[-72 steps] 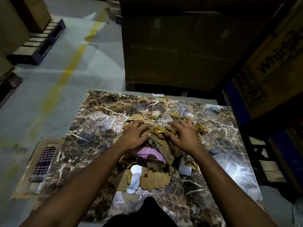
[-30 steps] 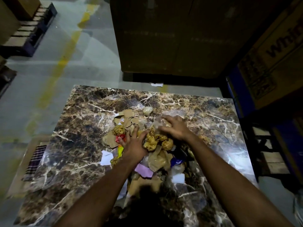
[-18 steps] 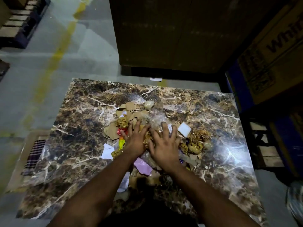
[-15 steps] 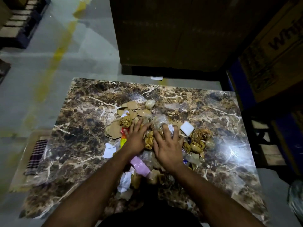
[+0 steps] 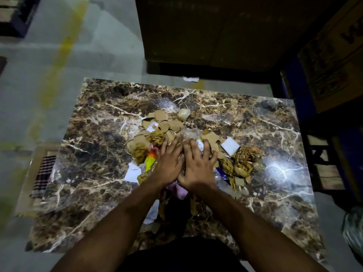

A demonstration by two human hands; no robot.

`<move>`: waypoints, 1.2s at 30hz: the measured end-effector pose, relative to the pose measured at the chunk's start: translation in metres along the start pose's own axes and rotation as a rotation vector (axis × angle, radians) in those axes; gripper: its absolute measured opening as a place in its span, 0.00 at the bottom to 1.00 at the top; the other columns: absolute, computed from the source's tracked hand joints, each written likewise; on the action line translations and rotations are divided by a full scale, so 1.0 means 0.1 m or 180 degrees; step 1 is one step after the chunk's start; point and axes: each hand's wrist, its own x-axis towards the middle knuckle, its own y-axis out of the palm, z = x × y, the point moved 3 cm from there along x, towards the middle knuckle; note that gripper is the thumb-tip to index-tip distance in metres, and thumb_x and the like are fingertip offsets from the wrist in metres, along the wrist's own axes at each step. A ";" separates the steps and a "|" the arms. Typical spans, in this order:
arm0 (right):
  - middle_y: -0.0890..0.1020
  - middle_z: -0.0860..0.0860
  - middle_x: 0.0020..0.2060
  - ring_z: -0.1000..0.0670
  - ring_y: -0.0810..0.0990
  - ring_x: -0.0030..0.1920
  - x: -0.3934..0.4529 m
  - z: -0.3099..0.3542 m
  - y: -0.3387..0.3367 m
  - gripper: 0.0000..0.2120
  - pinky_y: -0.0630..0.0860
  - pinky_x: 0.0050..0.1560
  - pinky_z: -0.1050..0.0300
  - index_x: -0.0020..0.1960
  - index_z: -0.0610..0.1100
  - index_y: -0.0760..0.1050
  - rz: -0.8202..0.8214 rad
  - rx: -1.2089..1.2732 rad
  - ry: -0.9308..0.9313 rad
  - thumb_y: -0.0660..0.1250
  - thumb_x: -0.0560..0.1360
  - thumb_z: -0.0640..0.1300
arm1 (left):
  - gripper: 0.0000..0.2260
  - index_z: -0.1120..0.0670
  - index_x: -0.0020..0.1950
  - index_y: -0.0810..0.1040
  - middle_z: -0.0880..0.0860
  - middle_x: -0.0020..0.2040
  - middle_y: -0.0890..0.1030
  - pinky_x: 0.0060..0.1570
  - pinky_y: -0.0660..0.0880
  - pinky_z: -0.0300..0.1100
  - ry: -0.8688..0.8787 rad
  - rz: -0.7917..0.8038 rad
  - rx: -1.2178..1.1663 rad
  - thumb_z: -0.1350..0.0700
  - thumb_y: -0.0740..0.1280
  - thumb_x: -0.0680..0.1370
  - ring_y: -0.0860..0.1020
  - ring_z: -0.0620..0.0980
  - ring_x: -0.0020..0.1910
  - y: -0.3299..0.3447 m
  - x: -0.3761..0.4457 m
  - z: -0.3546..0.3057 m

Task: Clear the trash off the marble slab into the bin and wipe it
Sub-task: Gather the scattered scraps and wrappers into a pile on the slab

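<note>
We have both hands flat on the litter in the middle of the brown, white-veined marble slab [image 5: 94, 146]. The left hand [image 5: 169, 163] and the right hand [image 5: 198, 167] lie side by side, fingers spread and pressing down on the scraps, gripping nothing.

A moment ago the right hand was reaching to the far side of the heap while the left steadied the near side; now the two have come together over the centre. The sweep has left some pieces outside our palms: a white square card [image 5: 229, 149] and a cluster of crumpled brown paper wads [image 5: 242, 163] sit just to the right, torn tan cardboard pieces [image 5: 157, 116] and a pale crumpled plastic ball [image 5: 183, 114] lie beyond the fingertips, and a white paper scrap [image 5: 132, 171] lies to the left. A pink slip [image 5: 179, 190] shows under our wrists.

So the trash is bunched but not yet lifted, and no bin is plainly visible. We judge gathering is only partly done; wiping has not begun, though a checked cloth [image 5: 42, 173] waits on the floor left of the slab.
</note>
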 end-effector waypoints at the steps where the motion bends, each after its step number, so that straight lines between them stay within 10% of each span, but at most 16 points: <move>1: 0.56 0.48 0.81 0.35 0.48 0.79 0.03 -0.01 0.01 0.41 0.51 0.70 0.25 0.81 0.49 0.53 0.0035 0.0029 0.0010 0.55 0.72 0.64 | 0.24 0.41 0.82 0.52 0.42 0.83 0.45 0.75 0.38 0.62 -0.0055 0.0035 0.0077 0.44 0.50 0.86 0.38 0.52 0.81 0.00 0.02 -0.01; 13: 0.41 0.52 0.82 0.38 0.48 0.80 0.00 -0.33 -0.49 0.42 0.54 0.72 0.24 0.80 0.62 0.41 0.0146 0.0626 -0.0363 0.50 0.71 0.73 | 0.24 0.38 0.79 0.60 0.46 0.82 0.54 0.74 0.52 0.63 -0.0308 -0.0160 0.0153 0.36 0.49 0.82 0.54 0.55 0.79 -0.27 -0.05 -0.17; 24: 0.59 0.50 0.81 0.40 0.62 0.77 -0.13 -0.90 -0.91 0.35 0.59 0.72 0.26 0.80 0.66 0.45 -0.0784 0.1848 -0.0071 0.46 0.76 0.74 | 0.28 0.35 0.78 0.59 0.46 0.80 0.63 0.73 0.53 0.62 -0.0101 -0.0943 -0.0265 0.30 0.46 0.79 0.57 0.52 0.77 -0.81 -0.41 -0.12; 28: 0.64 0.49 0.78 0.41 0.67 0.73 -0.15 -1.36 -0.88 0.32 0.65 0.69 0.29 0.77 0.69 0.55 -0.1291 0.2574 0.0603 0.47 0.75 0.75 | 0.26 0.35 0.78 0.56 0.52 0.80 0.61 0.73 0.53 0.69 -0.0921 -0.1043 0.0375 0.32 0.46 0.80 0.56 0.61 0.78 -0.85 -0.50 0.32; 33: 0.52 0.46 0.82 0.39 0.49 0.81 -0.17 -1.90 -0.34 0.46 0.46 0.76 0.28 0.80 0.65 0.51 -0.0132 0.2041 0.1651 0.37 0.67 0.84 | 0.30 0.33 0.79 0.51 0.59 0.83 0.46 0.72 0.41 0.74 -0.2470 -0.0547 0.0218 0.28 0.50 0.78 0.43 0.71 0.79 -0.65 -0.70 0.81; 36: 0.48 0.40 0.82 0.35 0.45 0.80 -0.24 -1.87 -0.12 0.36 0.43 0.77 0.29 0.81 0.62 0.49 0.0634 0.1633 0.1736 0.47 0.77 0.75 | 0.27 0.37 0.78 0.58 0.59 0.82 0.48 0.74 0.44 0.71 -0.2458 -0.0490 -0.0047 0.33 0.53 0.79 0.46 0.68 0.79 -0.57 -0.72 0.81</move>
